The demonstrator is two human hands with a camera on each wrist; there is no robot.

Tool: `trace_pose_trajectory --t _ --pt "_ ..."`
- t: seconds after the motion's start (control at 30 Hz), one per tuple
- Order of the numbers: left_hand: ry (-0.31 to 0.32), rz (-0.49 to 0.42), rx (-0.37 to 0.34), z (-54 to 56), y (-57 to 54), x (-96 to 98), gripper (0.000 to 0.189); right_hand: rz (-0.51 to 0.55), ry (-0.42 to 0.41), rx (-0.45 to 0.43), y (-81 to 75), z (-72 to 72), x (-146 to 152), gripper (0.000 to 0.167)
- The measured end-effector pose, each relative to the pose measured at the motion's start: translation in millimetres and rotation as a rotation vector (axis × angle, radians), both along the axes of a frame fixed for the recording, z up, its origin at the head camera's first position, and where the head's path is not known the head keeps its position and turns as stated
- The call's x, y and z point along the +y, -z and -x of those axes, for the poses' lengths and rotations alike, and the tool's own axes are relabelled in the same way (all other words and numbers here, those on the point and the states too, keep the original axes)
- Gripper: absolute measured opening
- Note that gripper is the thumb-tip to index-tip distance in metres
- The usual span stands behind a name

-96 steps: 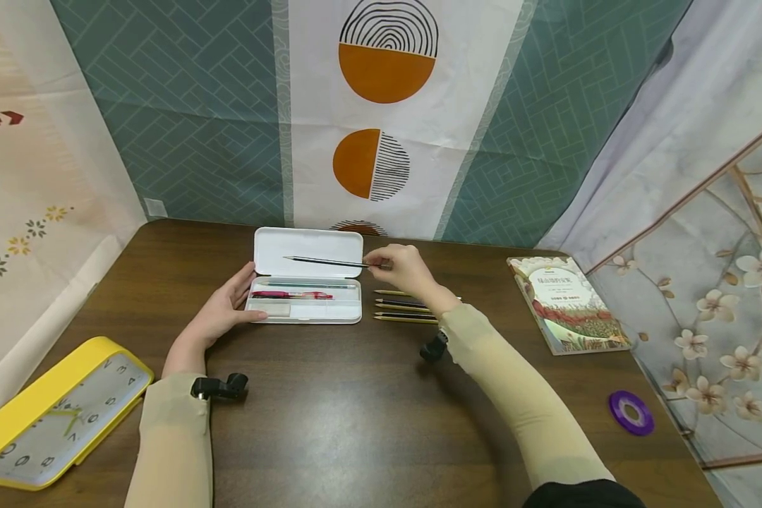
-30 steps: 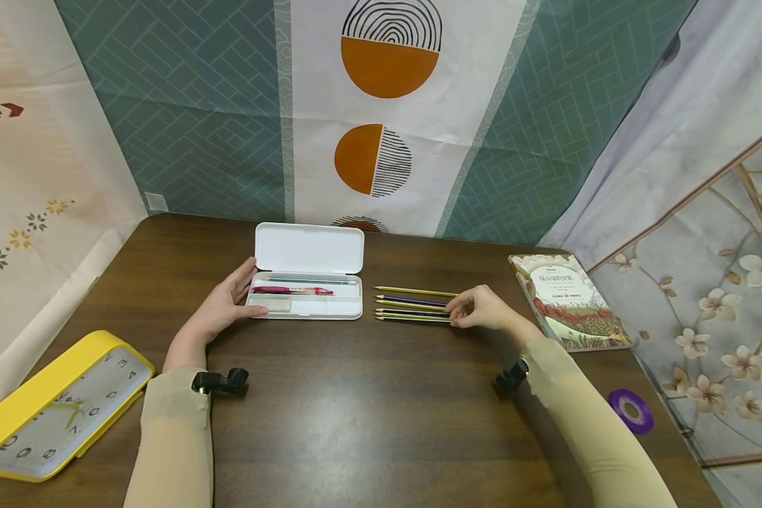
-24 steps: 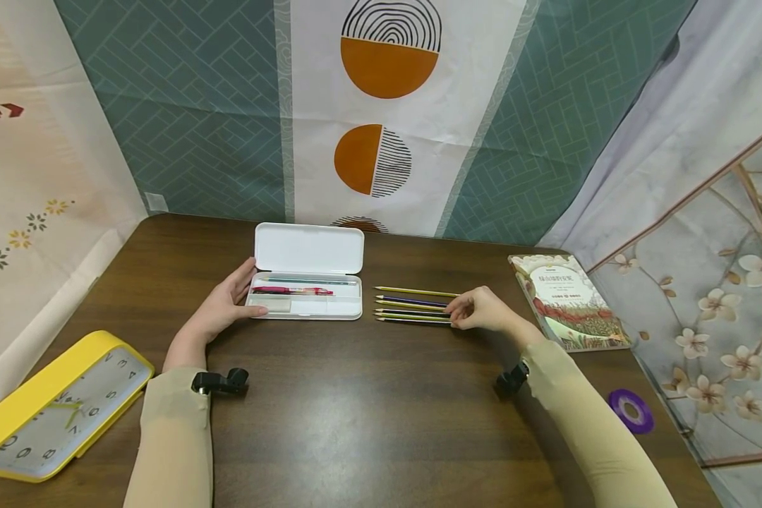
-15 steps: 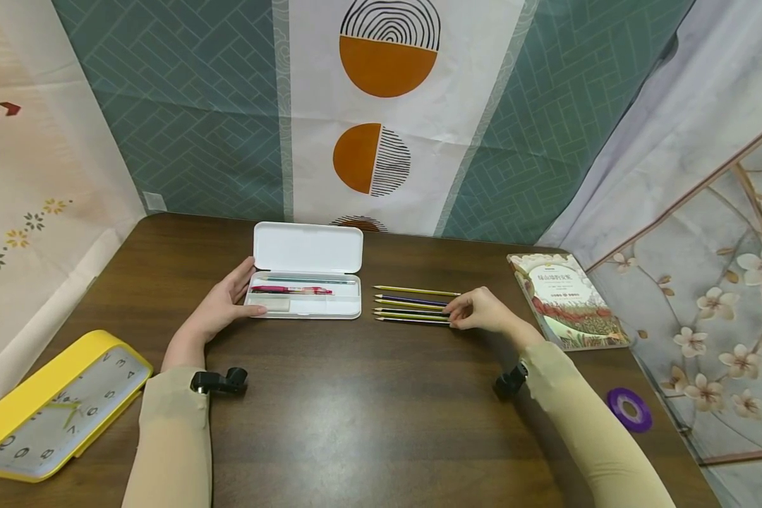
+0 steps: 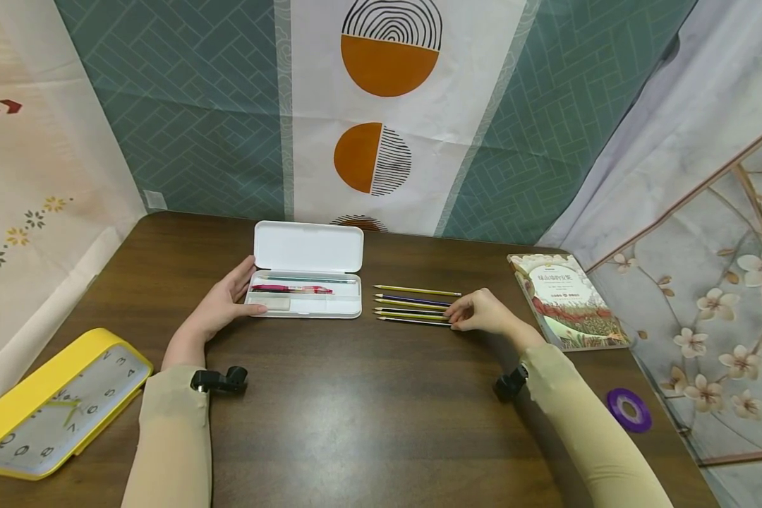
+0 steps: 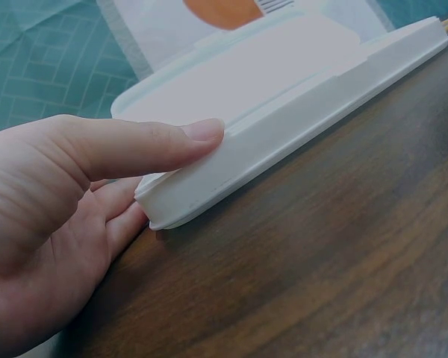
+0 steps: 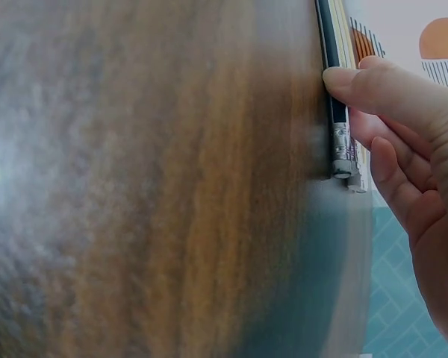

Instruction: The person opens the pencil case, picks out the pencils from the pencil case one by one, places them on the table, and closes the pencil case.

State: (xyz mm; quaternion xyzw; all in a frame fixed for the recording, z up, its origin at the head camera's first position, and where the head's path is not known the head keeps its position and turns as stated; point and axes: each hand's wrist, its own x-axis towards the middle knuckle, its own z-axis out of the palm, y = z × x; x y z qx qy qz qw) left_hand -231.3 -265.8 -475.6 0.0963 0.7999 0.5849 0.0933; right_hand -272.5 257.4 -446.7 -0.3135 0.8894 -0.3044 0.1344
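My left hand grips the left end of an open white pencil case. In the left wrist view the thumb presses on the front rim while the fingers lie around the end wall. Inside the case are a red pen, a teal pencil and a whitish eraser-like block. My right hand pinches a black pencil near its eraser end, between thumb and finger. This pencil is nearest me in a row of several pencils, tips pointing left. The right wrist view shows its metal band.
A yellow clock stands at the left edge of the brown table. To the right lie a book and a purple tape roll. A patterned cloth wall rises behind the table.
My right hand has moved right and nearer from over the case, bringing the dark pencil down to the row's near side. Lately that pencil shifts only slightly. My left hand stays put.
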Motion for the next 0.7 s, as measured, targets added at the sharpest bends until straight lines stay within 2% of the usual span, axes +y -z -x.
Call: trace_pose_trajectory --t 0.47,0.7 --pt "0.007 -0.003 -0.004 0.3 -0.6 -0.1 0.109 -0.005 0.026 0.015 -1.4 -1.5 -1.4 0.021" --pt "0.003 0.003 -0.007 -0.6 -1.5 0.3 0.109 0.095 0.01 0.051 -6.7 2.3 -6.3 0.019"
